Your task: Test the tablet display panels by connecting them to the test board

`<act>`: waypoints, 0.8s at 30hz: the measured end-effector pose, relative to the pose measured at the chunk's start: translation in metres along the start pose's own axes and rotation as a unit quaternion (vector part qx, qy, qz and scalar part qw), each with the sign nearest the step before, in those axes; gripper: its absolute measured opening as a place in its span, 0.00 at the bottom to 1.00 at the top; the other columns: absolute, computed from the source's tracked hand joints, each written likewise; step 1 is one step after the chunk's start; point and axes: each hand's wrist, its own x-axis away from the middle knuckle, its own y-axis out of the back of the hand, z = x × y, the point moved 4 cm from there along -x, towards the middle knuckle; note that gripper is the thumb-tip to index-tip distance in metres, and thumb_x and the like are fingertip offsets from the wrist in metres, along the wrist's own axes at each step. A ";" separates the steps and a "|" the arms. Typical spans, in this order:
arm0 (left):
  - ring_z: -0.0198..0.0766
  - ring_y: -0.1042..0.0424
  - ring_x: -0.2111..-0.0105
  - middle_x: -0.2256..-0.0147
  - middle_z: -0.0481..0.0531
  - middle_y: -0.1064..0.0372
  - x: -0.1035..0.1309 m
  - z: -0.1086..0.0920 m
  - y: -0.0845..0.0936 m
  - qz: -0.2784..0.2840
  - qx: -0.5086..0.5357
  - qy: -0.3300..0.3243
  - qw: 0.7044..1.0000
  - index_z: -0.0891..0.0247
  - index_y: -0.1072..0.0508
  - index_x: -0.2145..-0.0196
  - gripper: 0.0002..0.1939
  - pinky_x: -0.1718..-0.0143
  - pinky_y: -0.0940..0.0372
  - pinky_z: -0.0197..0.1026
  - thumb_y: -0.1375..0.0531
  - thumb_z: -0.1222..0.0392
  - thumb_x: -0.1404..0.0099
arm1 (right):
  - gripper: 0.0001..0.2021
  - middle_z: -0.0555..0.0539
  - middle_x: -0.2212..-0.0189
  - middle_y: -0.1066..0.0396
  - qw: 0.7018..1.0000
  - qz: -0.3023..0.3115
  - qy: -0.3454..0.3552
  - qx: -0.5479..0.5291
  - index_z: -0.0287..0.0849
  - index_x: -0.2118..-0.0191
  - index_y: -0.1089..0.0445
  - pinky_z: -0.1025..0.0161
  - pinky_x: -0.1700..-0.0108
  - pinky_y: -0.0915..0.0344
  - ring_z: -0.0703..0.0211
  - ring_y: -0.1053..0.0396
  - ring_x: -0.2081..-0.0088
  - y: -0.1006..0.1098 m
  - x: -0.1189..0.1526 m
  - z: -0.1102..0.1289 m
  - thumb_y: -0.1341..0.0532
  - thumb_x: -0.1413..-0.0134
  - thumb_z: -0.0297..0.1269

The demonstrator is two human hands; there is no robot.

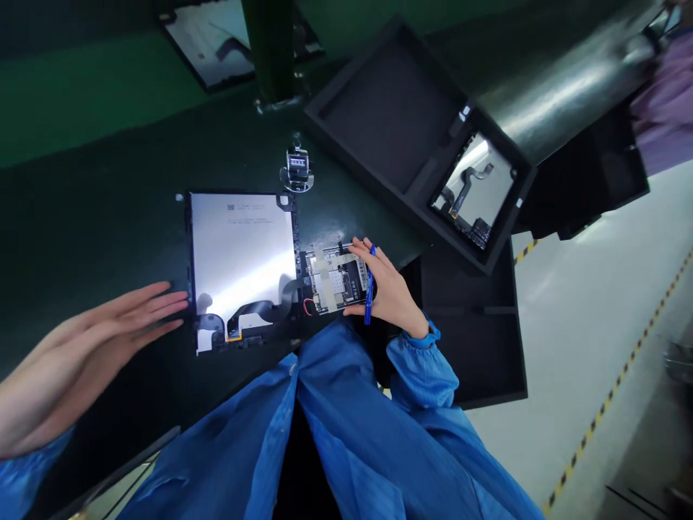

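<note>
A tablet screen panel [243,245] lies with its silvery back up on the dark bench, a black ribbon cable [265,310] running along its lower part. My left hand [124,325] is beside the panel's left edge, fingers stretched out and holding nothing. At the panel's right sits a circuit board [330,282] with pale tape across it and a small red wire; the ribbon cable reaches towards it. My right hand [387,289] spans the board's right end, fingers at the top and thumb below. A blue pen [369,285] is tucked in that same hand.
A chrome tally counter [297,167] stands behind the panel. To the right, a black foam tray [379,108] holds another screen panel [476,188]; a second black tray [471,354] is lower down. Another panel [211,43] lies beyond a green post [271,50]. A person's purple sleeve [665,108] shows far right.
</note>
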 end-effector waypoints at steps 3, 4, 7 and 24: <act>0.50 0.22 0.51 0.54 0.55 0.20 -0.005 -0.014 -0.016 -0.015 0.106 0.118 0.987 0.58 0.19 0.57 0.15 0.50 0.24 0.49 0.33 0.51 0.40 | 0.52 0.37 0.29 0.47 1.000 0.002 0.000 0.000 0.45 0.30 0.49 0.37 0.27 0.53 0.40 0.54 0.27 0.004 0.000 -0.003 0.28 0.57 0.59; 0.48 0.21 0.57 0.57 0.56 0.19 -0.006 -0.022 -0.021 -0.018 0.115 0.120 0.986 0.60 0.19 0.57 0.15 0.57 0.22 0.45 0.31 0.54 0.42 | 0.53 0.37 0.29 0.47 1.000 0.009 -0.003 -0.007 0.46 0.30 0.48 0.36 0.27 0.54 0.39 0.54 0.27 0.006 0.000 -0.003 0.28 0.58 0.60; 0.40 0.25 0.75 0.69 0.51 0.21 -0.003 -0.047 -0.037 0.008 0.128 0.057 0.990 0.60 0.23 0.53 0.24 0.77 0.26 0.36 0.26 0.59 0.49 | 0.55 0.37 0.29 0.47 0.997 -0.009 -0.022 -0.073 0.47 0.30 0.48 0.37 0.28 0.51 0.37 0.51 0.28 0.016 0.000 0.013 0.26 0.61 0.60; 0.51 0.31 0.41 0.48 0.55 0.24 -0.018 -0.035 -0.050 -0.057 0.249 -0.120 0.959 0.59 0.22 0.51 0.15 0.38 0.35 0.52 0.38 0.52 0.32 | 0.29 0.54 0.70 0.29 0.958 -0.188 -0.043 -0.214 0.43 0.33 0.40 0.59 0.57 0.23 0.64 0.30 0.72 0.003 -0.057 0.101 0.46 0.40 0.33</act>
